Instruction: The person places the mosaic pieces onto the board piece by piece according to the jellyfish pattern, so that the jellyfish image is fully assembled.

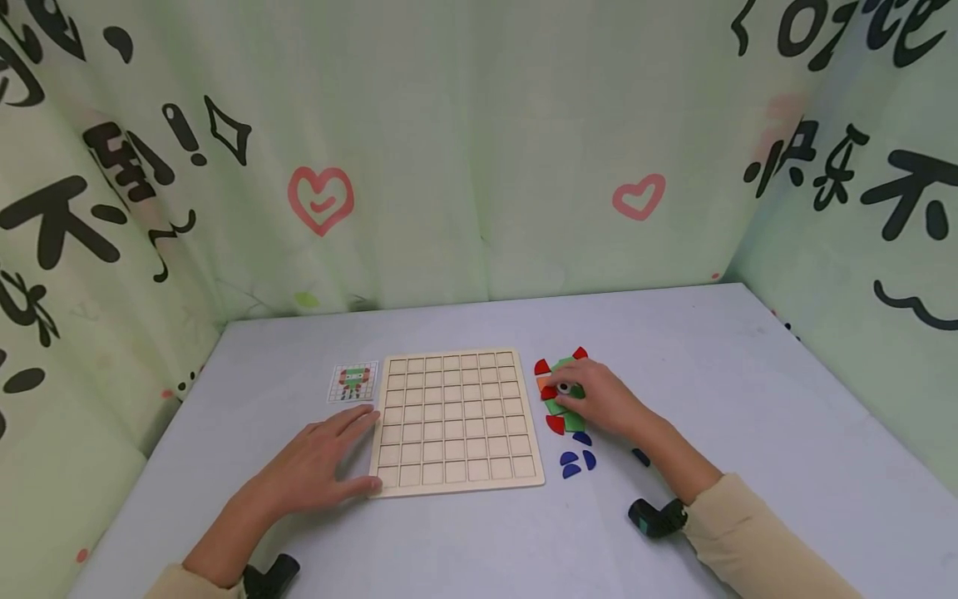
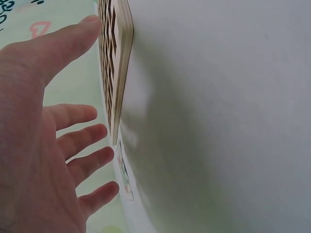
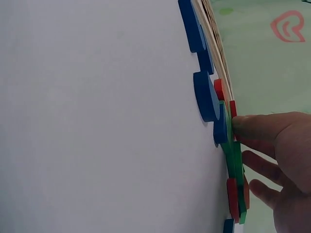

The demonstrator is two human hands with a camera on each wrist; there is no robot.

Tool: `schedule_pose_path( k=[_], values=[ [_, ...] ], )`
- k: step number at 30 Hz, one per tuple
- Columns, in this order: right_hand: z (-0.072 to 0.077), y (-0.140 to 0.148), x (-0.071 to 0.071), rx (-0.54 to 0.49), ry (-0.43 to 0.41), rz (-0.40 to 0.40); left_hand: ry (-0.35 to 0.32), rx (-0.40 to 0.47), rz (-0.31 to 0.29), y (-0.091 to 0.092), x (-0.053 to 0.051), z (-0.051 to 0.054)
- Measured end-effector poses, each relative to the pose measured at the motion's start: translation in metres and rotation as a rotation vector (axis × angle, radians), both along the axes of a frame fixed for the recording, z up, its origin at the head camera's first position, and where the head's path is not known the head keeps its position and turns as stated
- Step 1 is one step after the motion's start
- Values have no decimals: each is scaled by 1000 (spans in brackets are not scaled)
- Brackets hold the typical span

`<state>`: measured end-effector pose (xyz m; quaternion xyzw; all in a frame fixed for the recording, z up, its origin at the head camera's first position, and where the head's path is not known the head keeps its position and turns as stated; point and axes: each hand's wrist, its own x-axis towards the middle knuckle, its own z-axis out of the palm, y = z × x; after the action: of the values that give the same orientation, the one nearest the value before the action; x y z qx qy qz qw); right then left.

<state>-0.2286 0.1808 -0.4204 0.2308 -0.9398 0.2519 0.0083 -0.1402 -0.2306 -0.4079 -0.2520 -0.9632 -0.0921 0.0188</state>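
Observation:
My left hand (image 1: 325,462) rests at the left edge of a wooden grid board (image 1: 456,420), fingers spread and thumb by the lower corner. In the left wrist view its fingers (image 2: 85,141) are loosely extended and hold nothing. My right hand (image 1: 599,395) is over a pile of coloured pieces right of the board. Its thumb and fingertips are about a red piece (image 1: 549,393) and a round white piece with a black centre (image 1: 565,388). Green pieces (image 3: 235,160) lie beneath. Whether the fingers pinch a piece is not clear.
A small picture card (image 1: 353,383) with a green and red figure lies left of the board. Several blue half-round pieces (image 1: 570,471) lie below the pile, and another blue piece (image 1: 640,457) lies under the right wrist. A printed curtain (image 1: 479,150) stands behind the white table (image 1: 464,549).

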Motion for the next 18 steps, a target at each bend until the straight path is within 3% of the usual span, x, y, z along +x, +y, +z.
schedule_pose_path(
  k=[18],
  values=[
    [3,-4,-4,-10,20,2,-64,28,-9,0,-5,-7]
  ],
)
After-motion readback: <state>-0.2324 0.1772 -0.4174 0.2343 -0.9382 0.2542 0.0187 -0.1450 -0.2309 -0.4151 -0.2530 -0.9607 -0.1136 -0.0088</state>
